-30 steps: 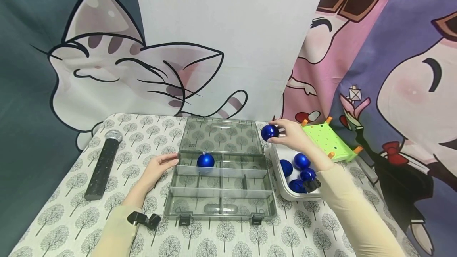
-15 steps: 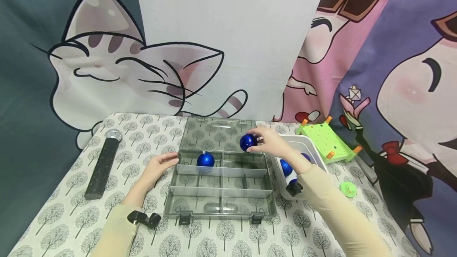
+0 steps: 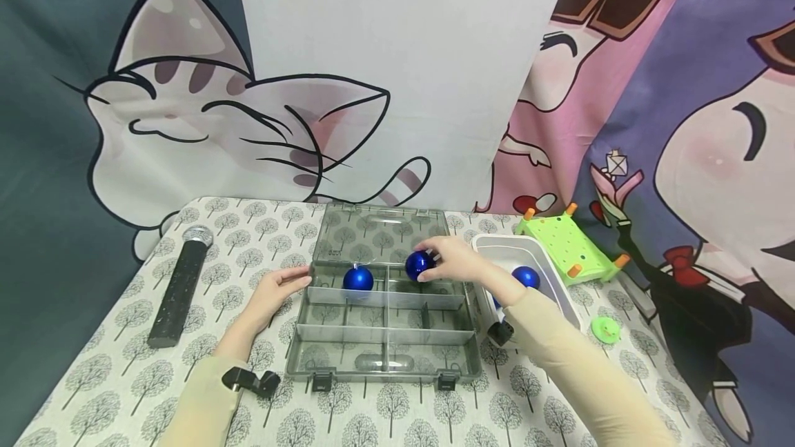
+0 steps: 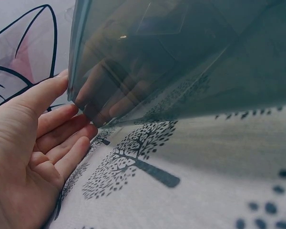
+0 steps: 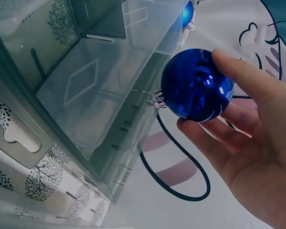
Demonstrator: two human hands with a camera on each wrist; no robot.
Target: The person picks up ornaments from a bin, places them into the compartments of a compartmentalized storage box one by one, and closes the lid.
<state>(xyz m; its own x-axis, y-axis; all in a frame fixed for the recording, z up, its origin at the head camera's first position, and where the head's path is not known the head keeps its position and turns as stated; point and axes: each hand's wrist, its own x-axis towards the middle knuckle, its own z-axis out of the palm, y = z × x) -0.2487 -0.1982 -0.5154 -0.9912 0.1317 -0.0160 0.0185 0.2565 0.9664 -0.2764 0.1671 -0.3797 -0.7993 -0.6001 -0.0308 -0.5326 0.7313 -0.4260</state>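
Note:
My right hand (image 3: 458, 261) pinches a shiny blue Christmas ball (image 5: 195, 86) between thumb and fingers. In the head view this ball is over the back right compartment of a clear grey divided plastic box (image 3: 340, 357), whose lid (image 3: 385, 233) lies flipped back. Its silver cap and hanging loop point toward the box in the right wrist view. A matte blue Christmas ball (image 3: 358, 279) sits in the back left compartment. My left hand (image 3: 273, 299) touches the box's back left edge with loosely extended fingers, thumb against the wall in the left wrist view.
A white tub (image 3: 565, 299) with more blue balls stands right of the box, partly hidden by my right arm. Beyond it is a green toy table (image 3: 568, 247) with orange legs. A small green disc (image 3: 605, 329) lies nearby. A microphone (image 3: 181, 288) lies far left.
From above the tub, my right hand has carried the shiny ball leftward and lowered it to the back right compartment. My left hand stays at the box edge.

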